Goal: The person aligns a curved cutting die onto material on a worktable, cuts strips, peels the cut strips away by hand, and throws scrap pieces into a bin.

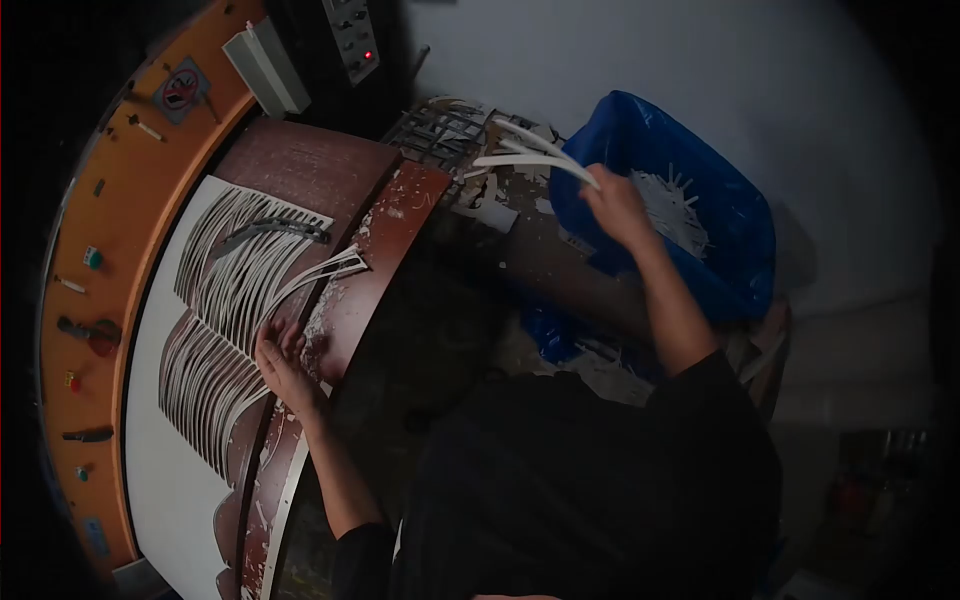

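My left hand point(285, 368) rests at the edge of a worktop with its fingers stretched apart, holding nothing visible. Beside it lie rows of thin white curved strips point(228, 270), cut from a white sheet point(165, 470); a few strip ends stick out over the edge above my fingers. A dark, long, curved object point(270, 230) lies across the upper rows. Over on the right, my right hand point(618, 205) is closed around several loose white strips point(530, 158) that fan out to the left. It is at the near rim of a blue plastic-lined bin point(735, 215) with white strips inside.
An orange machine panel point(85, 370) with buttons and switches borders the worktop at left. A control box point(352, 40) with a red light stands at the top. White scraps point(490, 215) litter the surface beside the bin, and a dark grate point(435, 135) lies behind.
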`<state>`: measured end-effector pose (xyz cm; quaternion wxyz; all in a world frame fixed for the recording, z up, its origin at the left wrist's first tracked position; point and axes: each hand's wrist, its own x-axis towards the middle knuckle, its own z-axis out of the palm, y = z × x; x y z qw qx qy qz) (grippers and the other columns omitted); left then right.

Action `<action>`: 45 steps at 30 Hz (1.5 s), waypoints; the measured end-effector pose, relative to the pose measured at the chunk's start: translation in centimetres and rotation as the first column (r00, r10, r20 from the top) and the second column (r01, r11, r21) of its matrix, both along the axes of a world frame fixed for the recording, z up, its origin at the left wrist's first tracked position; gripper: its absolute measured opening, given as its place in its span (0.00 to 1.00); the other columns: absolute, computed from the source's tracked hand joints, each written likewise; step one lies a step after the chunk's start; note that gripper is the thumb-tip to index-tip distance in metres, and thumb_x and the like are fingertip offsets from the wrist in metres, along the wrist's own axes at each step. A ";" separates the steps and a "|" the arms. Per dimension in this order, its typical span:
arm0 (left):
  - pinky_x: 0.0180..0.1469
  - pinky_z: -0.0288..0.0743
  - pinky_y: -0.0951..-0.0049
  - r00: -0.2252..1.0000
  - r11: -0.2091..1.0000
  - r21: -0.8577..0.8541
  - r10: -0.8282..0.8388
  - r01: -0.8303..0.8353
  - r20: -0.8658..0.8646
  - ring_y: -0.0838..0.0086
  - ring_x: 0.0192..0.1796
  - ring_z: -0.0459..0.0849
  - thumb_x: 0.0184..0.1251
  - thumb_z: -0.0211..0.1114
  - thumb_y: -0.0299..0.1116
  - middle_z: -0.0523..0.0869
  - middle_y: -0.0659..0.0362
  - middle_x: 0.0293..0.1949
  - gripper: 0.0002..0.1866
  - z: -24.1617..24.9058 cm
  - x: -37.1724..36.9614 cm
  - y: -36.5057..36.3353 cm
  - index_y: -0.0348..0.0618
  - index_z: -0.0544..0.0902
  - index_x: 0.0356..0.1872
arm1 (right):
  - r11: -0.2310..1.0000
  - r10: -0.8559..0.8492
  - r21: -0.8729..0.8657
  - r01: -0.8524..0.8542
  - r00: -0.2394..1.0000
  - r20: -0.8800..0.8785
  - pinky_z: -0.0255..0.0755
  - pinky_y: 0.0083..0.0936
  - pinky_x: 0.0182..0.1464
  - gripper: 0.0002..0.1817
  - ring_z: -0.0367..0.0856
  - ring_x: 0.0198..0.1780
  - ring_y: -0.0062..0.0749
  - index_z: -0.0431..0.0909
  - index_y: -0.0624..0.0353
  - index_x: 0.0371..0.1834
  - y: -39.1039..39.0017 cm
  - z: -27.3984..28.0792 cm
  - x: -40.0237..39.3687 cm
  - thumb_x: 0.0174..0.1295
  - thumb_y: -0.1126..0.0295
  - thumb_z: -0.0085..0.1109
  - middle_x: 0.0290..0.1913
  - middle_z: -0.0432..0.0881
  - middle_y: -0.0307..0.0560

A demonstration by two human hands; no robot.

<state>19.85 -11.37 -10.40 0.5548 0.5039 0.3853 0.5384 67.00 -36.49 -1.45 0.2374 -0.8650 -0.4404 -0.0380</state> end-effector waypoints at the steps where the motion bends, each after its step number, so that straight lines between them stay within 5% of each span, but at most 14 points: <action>1: 0.59 0.76 0.67 0.999 1.000 0.002 0.016 -0.016 -0.043 0.64 0.60 0.85 0.88 0.48 0.46 0.80 0.48 0.63 0.26 -0.7 -0.7 0.0 0.35 0.70 0.71 | 0.965 -0.199 -0.174 0.198 0.980 0.012 0.78 0.49 0.43 0.11 0.87 0.39 0.56 0.80 0.60 0.50 -2.1 1.5 2.5 0.71 0.66 0.60 0.37 0.87 0.59; 6: 0.51 0.78 0.73 0.985 0.987 -0.014 0.159 -0.160 -0.060 0.72 0.51 0.86 0.86 0.55 0.39 0.85 0.54 0.57 0.19 -4.4 -6.2 0.9 0.36 0.75 0.66 | 0.861 -0.487 0.014 0.509 0.815 0.314 0.76 0.46 0.59 0.19 0.85 0.56 0.53 0.81 0.60 0.60 -11.1 -1.7 11.4 0.71 0.62 0.60 0.53 0.86 0.57; 8: 0.51 0.78 0.73 0.914 0.959 0.083 0.282 -0.269 -0.290 0.73 0.49 0.85 0.85 0.57 0.38 0.86 0.54 0.52 0.18 -3.5 -7.7 -0.1 0.34 0.78 0.62 | 0.881 -0.470 0.148 0.450 0.869 0.156 0.74 0.46 0.63 0.20 0.82 0.61 0.53 0.83 0.61 0.59 -9.5 -3.3 10.2 0.70 0.60 0.62 0.56 0.86 0.56; 10: 0.52 0.78 0.72 0.864 0.936 0.176 0.349 -0.305 -0.362 0.72 0.51 0.85 0.84 0.58 0.38 0.86 0.54 0.53 0.18 -2.1 -8.3 -1.3 0.32 0.81 0.60 | 0.921 -0.337 0.225 0.318 0.940 0.050 0.76 0.44 0.60 0.18 0.85 0.56 0.51 0.84 0.60 0.53 -5.1 -5.9 5.6 0.68 0.59 0.66 0.52 0.87 0.55; 12: 0.56 0.79 0.70 0.822 0.906 0.200 0.422 -0.372 -0.383 0.69 0.52 0.85 0.83 0.60 0.39 0.87 0.52 0.53 0.19 -2.8 -9.9 -1.4 0.30 0.82 0.59 | 0.948 0.004 0.319 0.021 0.997 -0.079 0.79 0.43 0.53 0.17 0.86 0.51 0.55 0.84 0.62 0.50 -0.1 -8.2 0.2 0.64 0.63 0.69 0.48 0.87 0.57; 16: 0.57 0.78 0.70 0.853 0.917 0.149 0.399 -0.370 -0.337 0.70 0.52 0.85 0.83 0.60 0.39 0.88 0.52 0.53 0.19 -3.3 -11.2 -1.4 0.29 0.82 0.57 | 0.851 0.414 0.418 -0.317 0.895 -0.164 0.77 0.43 0.54 0.14 0.84 0.51 0.54 0.83 0.60 0.48 8.2 -9.6 -11.2 0.64 0.65 0.69 0.48 0.86 0.53; 23: 0.49 0.79 0.72 0.803 0.888 0.284 0.451 -0.362 -0.389 0.73 0.44 0.85 0.81 0.63 0.33 0.89 0.55 0.43 0.12 -3.3 -10.7 -2.0 0.33 0.86 0.49 | 0.695 0.691 0.469 -0.545 0.687 -0.227 0.78 0.40 0.49 0.13 0.85 0.47 0.50 0.83 0.61 0.49 16.1 -6.0 -24.9 0.64 0.67 0.67 0.45 0.85 0.54; 28: 0.49 0.77 0.75 0.896 0.908 0.300 0.369 -0.292 -0.246 0.74 0.44 0.84 0.77 0.65 0.28 0.87 0.56 0.43 0.08 -2.6 -11.9 -2.2 0.34 0.85 0.47 | 0.740 0.657 0.400 -0.541 0.710 -0.253 0.76 0.42 0.58 0.17 0.83 0.55 0.53 0.81 0.63 0.56 22.9 -6.6 -28.7 0.68 0.66 0.64 0.54 0.84 0.56; 30: 0.49 0.77 0.76 0.926 0.926 0.290 0.309 -0.241 -0.216 0.75 0.44 0.84 0.76 0.65 0.27 0.87 0.57 0.42 0.07 -1.4 -14.1 -2.4 0.34 0.85 0.48 | 0.749 0.579 0.358 -0.558 0.813 0.054 0.73 0.44 0.62 0.20 0.80 0.59 0.56 0.80 0.63 0.59 25.9 -6.2 -29.2 0.67 0.64 0.65 0.58 0.81 0.58; 33: 0.49 0.77 0.76 0.879 0.882 0.402 0.377 -0.245 -0.293 0.75 0.44 0.84 0.75 0.65 0.26 0.88 0.57 0.43 0.07 -0.2 -19.5 -1.5 0.34 0.85 0.48 | 0.894 0.383 0.198 -0.402 0.915 0.128 0.67 0.50 0.67 0.25 0.73 0.68 0.55 0.76 0.62 0.64 30.1 -6.2 -28.7 0.69 0.60 0.64 0.66 0.76 0.56; 35: 0.49 0.77 0.74 0.876 0.897 0.316 0.399 -0.310 -0.271 0.74 0.43 0.85 0.76 0.64 0.26 0.88 0.56 0.43 0.08 0.5 -22.8 -0.2 0.35 0.86 0.48 | 0.937 0.285 0.162 -0.311 0.945 0.162 0.69 0.49 0.66 0.26 0.75 0.67 0.58 0.77 0.64 0.63 32.6 -6.5 -28.1 0.68 0.58 0.65 0.64 0.78 0.60; 39: 0.53 0.80 0.71 0.751 0.866 0.398 0.474 -0.304 -0.459 0.70 0.50 0.86 0.77 0.64 0.30 0.87 0.55 0.48 0.10 0.4 -29.2 4.4 0.37 0.87 0.51 | 0.962 0.267 -0.077 -0.261 0.960 0.079 0.72 0.46 0.66 0.32 0.79 0.64 0.61 0.78 0.64 0.66 36.4 -7.4 -26.4 0.66 0.53 0.65 0.62 0.81 0.63; 43: 0.58 0.78 0.62 0.481 0.780 0.570 0.616 -0.261 -0.624 0.58 0.54 0.84 0.75 0.66 0.36 0.87 0.51 0.50 0.13 0.2 -33.3 8.1 0.39 0.87 0.52 | 0.947 0.320 -0.049 -0.316 0.937 0.136 0.74 0.50 0.62 0.26 0.81 0.59 0.63 0.82 0.65 0.58 38.3 -8.8 -26.0 0.64 0.56 0.69 0.56 0.83 0.66; 45: 0.60 0.77 0.58 0.457 0.782 0.558 0.619 -0.279 -0.639 0.55 0.56 0.82 0.73 0.68 0.36 0.87 0.51 0.50 0.13 -0.2 -34.6 10.0 0.39 0.88 0.51 | 0.947 0.321 -0.035 -0.320 0.936 0.143 0.74 0.49 0.62 0.24 0.82 0.58 0.61 0.84 0.65 0.56 39.6 -10.0 -24.6 0.64 0.57 0.69 0.56 0.84 0.65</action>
